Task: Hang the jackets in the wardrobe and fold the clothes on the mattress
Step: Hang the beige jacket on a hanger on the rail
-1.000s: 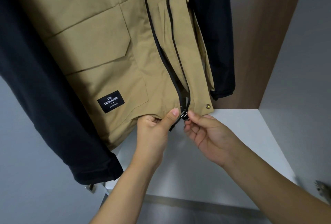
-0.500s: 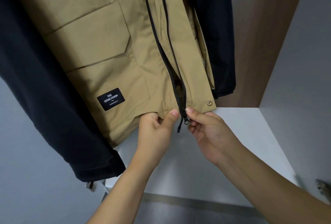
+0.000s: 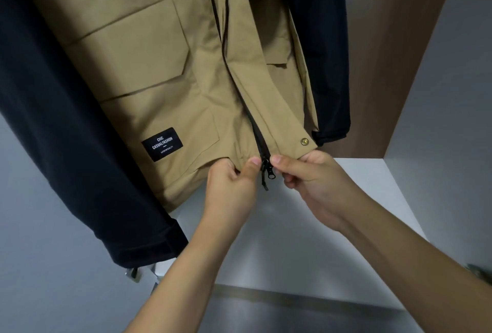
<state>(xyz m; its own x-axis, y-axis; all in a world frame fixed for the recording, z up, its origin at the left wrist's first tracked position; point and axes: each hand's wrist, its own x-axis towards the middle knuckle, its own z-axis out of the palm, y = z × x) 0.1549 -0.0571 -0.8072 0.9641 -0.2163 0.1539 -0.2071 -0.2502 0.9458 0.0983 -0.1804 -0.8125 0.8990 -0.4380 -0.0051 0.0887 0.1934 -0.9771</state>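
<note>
A tan jacket with black sleeves hangs in the wardrobe, filling the upper half of the view. It has flap pockets and a black label. My left hand pinches the hem just left of the black zipper. My right hand pinches the hem on the zipper's right side, below a brass snap. The zipper slider sits at the very bottom between my thumbs, its pull tab dangling. Above the slider the two front panels gape apart.
The white wardrobe floor lies below the jacket. A brown wooden back panel and a grey side wall stand at the right. A grey wall is at the left. A small metal fitting shows under the left sleeve cuff.
Both hands have drawn the two hem edges together at the zipper's bottom. The slider now sits seated between my thumbs, and the right front panel has swung left.
</note>
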